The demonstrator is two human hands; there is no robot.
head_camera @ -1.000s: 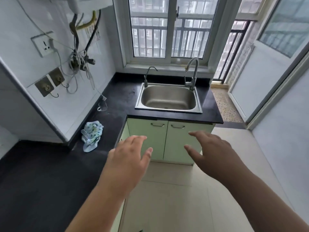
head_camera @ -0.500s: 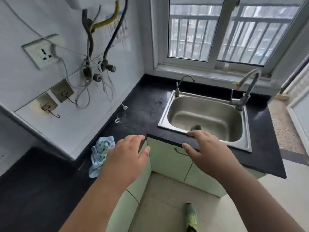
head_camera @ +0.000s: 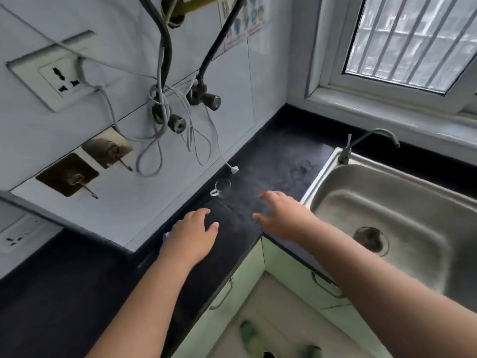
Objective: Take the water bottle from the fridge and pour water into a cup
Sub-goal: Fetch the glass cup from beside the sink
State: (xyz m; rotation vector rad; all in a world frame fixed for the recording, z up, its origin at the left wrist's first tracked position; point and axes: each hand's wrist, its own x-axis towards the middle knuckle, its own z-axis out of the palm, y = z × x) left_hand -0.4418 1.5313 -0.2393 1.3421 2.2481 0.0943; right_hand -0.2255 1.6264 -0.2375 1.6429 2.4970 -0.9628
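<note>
Black counter (head_camera: 271, 161) fills the corner in the head view, and a clear cup (head_camera: 221, 186) stands on it near the wall, just beyond both hands. The left hand (head_camera: 192, 237) and the right hand (head_camera: 282, 215) hover over the counter with fingers spread, holding nothing, the left partly covering a cloth (head_camera: 167, 235). A steel sink (head_camera: 387, 202) lies to the right; neither bottle nor fridge is visible.
</note>
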